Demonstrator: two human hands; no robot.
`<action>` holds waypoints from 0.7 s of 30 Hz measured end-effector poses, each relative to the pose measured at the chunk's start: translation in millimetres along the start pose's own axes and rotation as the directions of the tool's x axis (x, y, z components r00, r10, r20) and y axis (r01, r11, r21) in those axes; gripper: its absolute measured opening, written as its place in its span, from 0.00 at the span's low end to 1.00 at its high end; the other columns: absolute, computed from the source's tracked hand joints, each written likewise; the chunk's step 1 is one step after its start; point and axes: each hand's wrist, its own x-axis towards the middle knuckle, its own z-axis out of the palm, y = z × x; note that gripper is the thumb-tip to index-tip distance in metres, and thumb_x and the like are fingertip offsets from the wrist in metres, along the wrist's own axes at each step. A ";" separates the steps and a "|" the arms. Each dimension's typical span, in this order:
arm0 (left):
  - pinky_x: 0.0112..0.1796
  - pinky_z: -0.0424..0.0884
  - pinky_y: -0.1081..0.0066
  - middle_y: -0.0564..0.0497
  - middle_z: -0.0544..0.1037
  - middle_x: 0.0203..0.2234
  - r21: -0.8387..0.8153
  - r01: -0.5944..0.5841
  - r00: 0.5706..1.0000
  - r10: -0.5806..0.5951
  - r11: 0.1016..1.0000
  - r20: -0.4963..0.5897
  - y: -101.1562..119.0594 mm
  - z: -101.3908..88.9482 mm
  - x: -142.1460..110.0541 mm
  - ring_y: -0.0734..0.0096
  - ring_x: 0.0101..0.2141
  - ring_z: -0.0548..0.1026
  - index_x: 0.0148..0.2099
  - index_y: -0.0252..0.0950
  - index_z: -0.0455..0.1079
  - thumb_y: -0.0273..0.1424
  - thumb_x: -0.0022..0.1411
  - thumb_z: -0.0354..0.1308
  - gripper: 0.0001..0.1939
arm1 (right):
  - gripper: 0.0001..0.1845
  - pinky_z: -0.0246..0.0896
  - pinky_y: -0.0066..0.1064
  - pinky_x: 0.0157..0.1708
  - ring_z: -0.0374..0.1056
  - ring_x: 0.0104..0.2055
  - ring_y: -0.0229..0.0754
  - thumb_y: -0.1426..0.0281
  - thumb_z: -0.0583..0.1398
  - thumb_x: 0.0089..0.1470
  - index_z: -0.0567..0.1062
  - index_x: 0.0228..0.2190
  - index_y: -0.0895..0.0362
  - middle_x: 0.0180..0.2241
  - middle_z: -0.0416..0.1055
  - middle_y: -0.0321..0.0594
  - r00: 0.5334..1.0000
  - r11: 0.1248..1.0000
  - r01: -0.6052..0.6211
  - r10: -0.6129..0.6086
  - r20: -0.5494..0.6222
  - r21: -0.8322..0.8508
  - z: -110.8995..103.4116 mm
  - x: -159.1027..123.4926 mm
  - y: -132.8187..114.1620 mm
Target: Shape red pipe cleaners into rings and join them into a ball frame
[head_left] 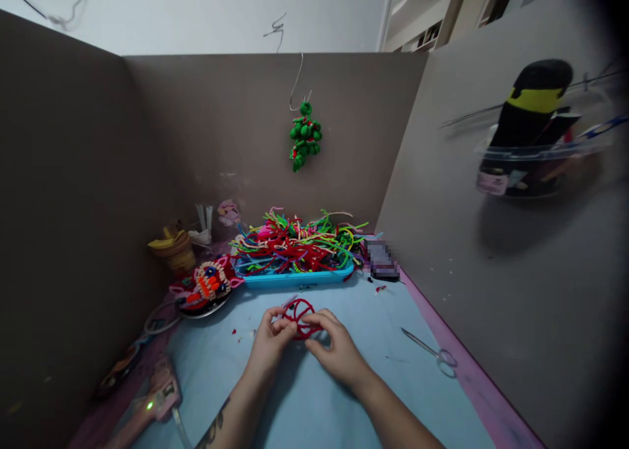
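Observation:
A small red ring (305, 336) with crossing strands inside, seemingly bent from pipe cleaners, is held just above the blue work surface. My left hand (269, 344) pinches its left side between thumb and fingers. On the right side, my right hand (341, 354) has its fingertips over the ring and the thumb close to the lower edge. Behind both hands stands a blue tray (295, 280), heaped with red, green, yellow and pink pipe cleaners (302, 242).
Scissors (432, 352) lie at right, a glue gun (164, 393) with a green light at lower left. A dish bears an orange-and-red beaded-looking figure (211, 285). A blurred phone (382, 260) sits beside the tray. Grey panels (236, 121) enclose three sides; a green ornament (305, 136) hangs behind.

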 end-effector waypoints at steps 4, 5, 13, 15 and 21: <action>0.27 0.62 0.74 0.58 0.73 0.19 0.036 -0.057 0.998 0.057 0.998 0.004 -7.3 -0.5 1.7 0.75 0.21 0.70 0.38 0.39 0.60 0.36 0.43 0.69 0.23 | 0.07 0.64 0.32 0.35 0.71 0.32 0.42 0.74 0.60 0.49 0.79 0.28 0.55 0.28 0.77 0.38 0.989 0.988 -0.136 0.132 0.067 0.072 6.6 -2.6 0.1; 0.26 0.61 0.75 0.59 0.73 0.19 0.064 -0.083 0.997 0.083 0.994 0.006 -8.7 0.0 1.1 0.75 0.20 0.69 0.38 0.39 0.59 0.35 0.45 0.68 0.23 | 0.06 0.64 0.32 0.34 0.71 0.31 0.42 0.72 0.60 0.49 0.79 0.28 0.55 0.28 0.77 0.38 0.986 0.983 -0.157 0.151 0.071 0.100 7.1 -2.9 1.1; 0.22 0.55 0.78 0.61 0.70 0.20 0.220 -0.157 0.987 0.145 0.963 0.069 -10.2 3.5 -4.7 0.80 0.18 0.62 0.41 0.40 0.57 0.33 0.49 0.64 0.20 | 0.15 0.62 0.31 0.29 0.67 0.26 0.39 0.57 0.64 0.46 0.74 0.28 0.58 0.23 0.72 0.38 0.934 0.830 -0.242 0.340 -0.111 0.503 0.6 3.8 17.9; 0.22 0.55 0.77 0.61 0.70 0.19 0.172 -0.107 0.993 0.097 0.979 0.062 -10.8 1.8 -1.9 0.79 0.18 0.64 0.40 0.39 0.57 0.34 0.47 0.66 0.22 | 0.18 0.60 0.29 0.27 0.65 0.25 0.38 0.57 0.65 0.45 0.73 0.34 0.57 0.24 0.72 0.37 0.928 0.767 -0.261 0.366 -0.065 0.586 2.1 5.3 18.9; 0.25 0.58 0.75 0.59 0.72 0.19 0.067 -0.047 0.999 0.046 0.997 0.011 -8.7 -1.8 5.0 0.76 0.20 0.67 0.42 0.38 0.59 0.38 0.42 0.69 0.27 | 0.18 0.49 0.25 0.21 0.53 0.19 0.32 0.63 0.66 0.38 0.72 0.33 0.57 0.18 0.58 0.27 0.913 0.798 -0.359 0.407 0.005 0.485 9.5 6.8 22.2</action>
